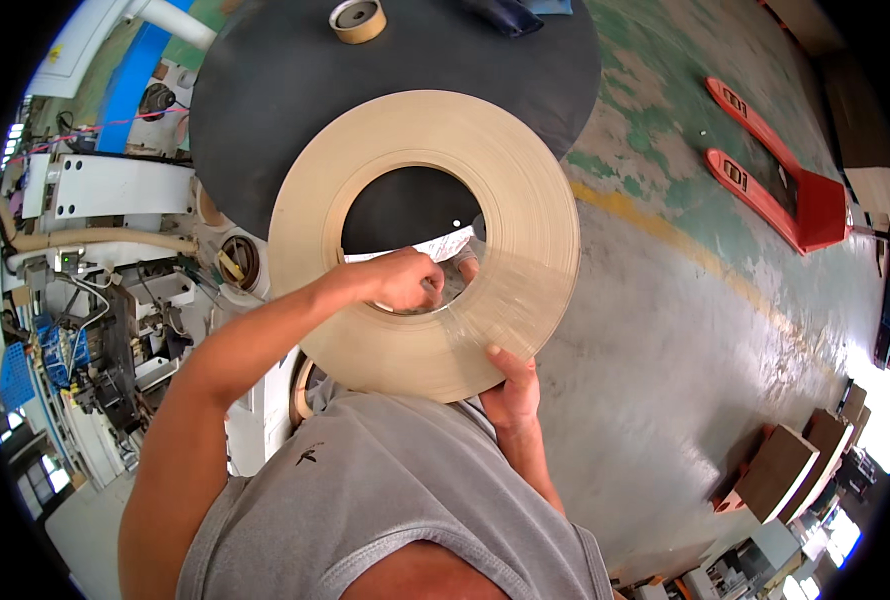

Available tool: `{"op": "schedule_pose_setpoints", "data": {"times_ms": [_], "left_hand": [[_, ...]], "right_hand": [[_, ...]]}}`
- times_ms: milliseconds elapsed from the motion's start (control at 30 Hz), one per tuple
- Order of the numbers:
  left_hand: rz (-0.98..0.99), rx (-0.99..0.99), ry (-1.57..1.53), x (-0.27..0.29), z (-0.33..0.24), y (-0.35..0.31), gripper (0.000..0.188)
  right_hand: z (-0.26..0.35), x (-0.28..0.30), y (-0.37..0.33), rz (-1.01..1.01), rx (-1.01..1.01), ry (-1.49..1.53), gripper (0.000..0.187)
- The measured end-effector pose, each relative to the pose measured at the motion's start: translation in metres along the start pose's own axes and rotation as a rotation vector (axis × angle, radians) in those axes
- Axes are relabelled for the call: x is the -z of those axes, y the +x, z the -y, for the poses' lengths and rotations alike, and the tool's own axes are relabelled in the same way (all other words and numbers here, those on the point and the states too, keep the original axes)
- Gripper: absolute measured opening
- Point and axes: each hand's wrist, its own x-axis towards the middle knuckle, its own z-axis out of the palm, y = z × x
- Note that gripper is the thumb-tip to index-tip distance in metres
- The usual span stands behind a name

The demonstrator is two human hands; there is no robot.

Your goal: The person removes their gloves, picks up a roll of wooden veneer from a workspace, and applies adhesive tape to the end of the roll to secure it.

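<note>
A factory workshop: worn painted concrete floor (665, 330), an orange pallet jack (775, 170) right of the hands, machinery (105, 300) left of them.

Big beige coil of edge banding (420, 180), wound flat into a wide ring with a large open centre. It's held up in the air, face toward the camera, tilted a bit. Clear film wraps its lower right section and looks glossy there. A white paper label (415, 247) sits across the hole at the inner rim, partly loose, with crumpled clear film beside it.
</note>
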Motion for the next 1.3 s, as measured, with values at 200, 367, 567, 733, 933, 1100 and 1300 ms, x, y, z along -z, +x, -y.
{"op": "schedule_pose_setpoints", "data": {"times_ms": [200,367,567,733,933,1100,1300], "left_hand": [[-0.876,-0.232,0.005,-0.008,-0.002,-0.069,0.015],[-1.266,-0.218,-0.207,-0.019,-0.001,-0.110,0.017],[-1.483,0.086,-0.578,-0.055,0.047,-0.145,0.010],[-1.690,0.207,-0.682,-0.060,0.081,-0.173,0.018],[-1.479,0.417,-1.170,-0.050,0.123,-0.202,0.035],[-0.858,-0.214,-1.598,-0.074,0.204,-0.211,0.041],[-0.925,-0.165,-1.646,-0.102,0.192,-0.224,0.037]], "right_hand": [[-0.001,-0.003,0.003,0.017,0.003,-0.036,0.070],[-0.004,-0.002,0.008,0.086,-0.007,-0.052,0.074],[-0.020,-0.015,0.013,0.212,0.003,-0.075,0.079],[-0.032,-0.018,0.023,0.174,-0.073,-0.094,0.071],[-0.029,-0.021,0.043,0.216,-0.071,-0.120,0.061],[-0.022,-0.041,0.047,0.321,-0.086,-0.197,0.055],[-0.009,-0.055,0.086,0.371,-0.124,-0.350,0.056]]}}
